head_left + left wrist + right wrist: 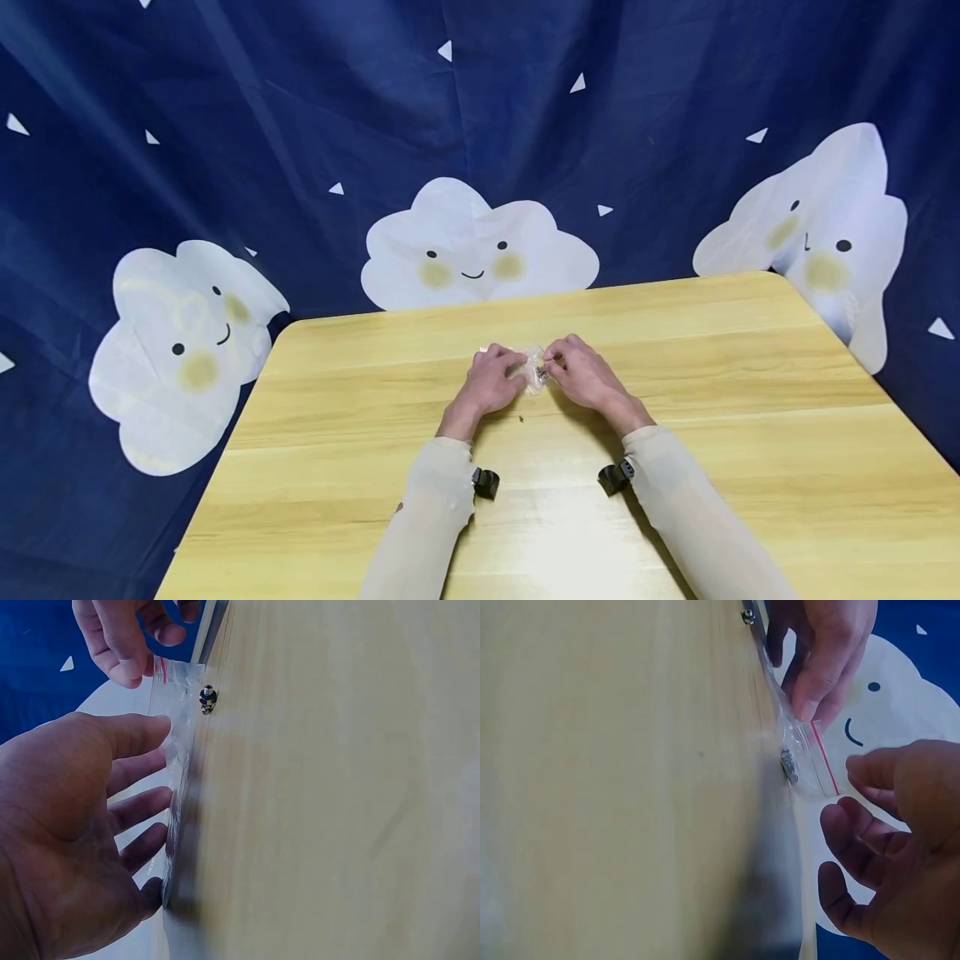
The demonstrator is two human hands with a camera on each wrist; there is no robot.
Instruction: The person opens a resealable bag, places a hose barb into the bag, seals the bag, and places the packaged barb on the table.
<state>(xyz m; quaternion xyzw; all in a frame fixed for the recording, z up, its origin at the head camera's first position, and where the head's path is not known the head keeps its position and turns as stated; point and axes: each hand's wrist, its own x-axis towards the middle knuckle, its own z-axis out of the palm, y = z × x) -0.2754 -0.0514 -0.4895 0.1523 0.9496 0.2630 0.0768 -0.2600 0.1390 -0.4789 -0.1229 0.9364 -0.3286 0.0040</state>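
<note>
Between the hands is a small clear zip bag (pixel 535 372) with a red stripe along one end, upright or tilted near the far part of the table. Dark metal pieces (pixel 789 765) gather inside it near the striped end. My left hand (pixel 491 382) holds the bag, thumb on one side and fingers behind. My right hand (pixel 588 375) hovers at the striped end with fingers loosely bent; in the right wrist view its thumb and forefinger are apart and close to the bag's corner (pixel 826 761). A tiny metal part (pixel 521 418) lies on the table in front of the bag.
A light wood table (pixel 337 475) extends around both arms, with a glare patch near the front. Behind it hangs a dark blue curtain (pixel 525 133) with printed clouds and white triangles. Both forearms rest low over the table, each with a wrist camera (pixel 486 483).
</note>
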